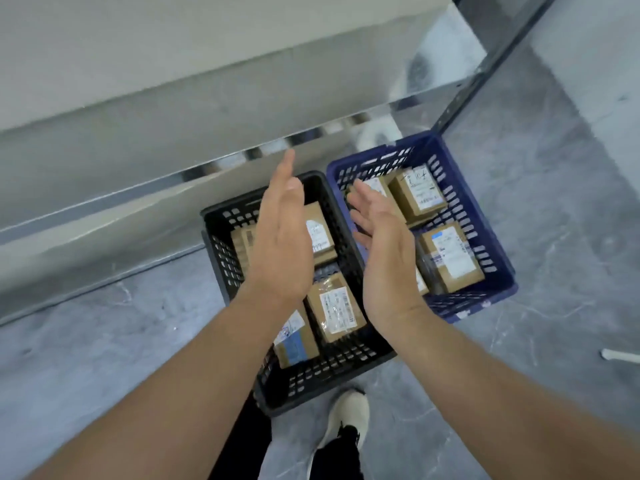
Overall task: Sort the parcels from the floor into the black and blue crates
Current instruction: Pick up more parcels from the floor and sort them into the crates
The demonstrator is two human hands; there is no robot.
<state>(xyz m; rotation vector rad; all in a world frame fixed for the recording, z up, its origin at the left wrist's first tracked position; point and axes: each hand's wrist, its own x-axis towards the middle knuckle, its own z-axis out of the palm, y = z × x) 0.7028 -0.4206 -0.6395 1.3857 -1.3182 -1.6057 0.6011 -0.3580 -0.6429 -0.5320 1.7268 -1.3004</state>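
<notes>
Now both hands hover empty — left hand, right hand, fingers straight — above black crate and blue crate.

A black crate and a blue crate are set side by side. Brown cardboard parcels with white labels are laid inside both, labels facing up.

Head-worn view, steeply downward over floor-level crates (single camera).
</notes>
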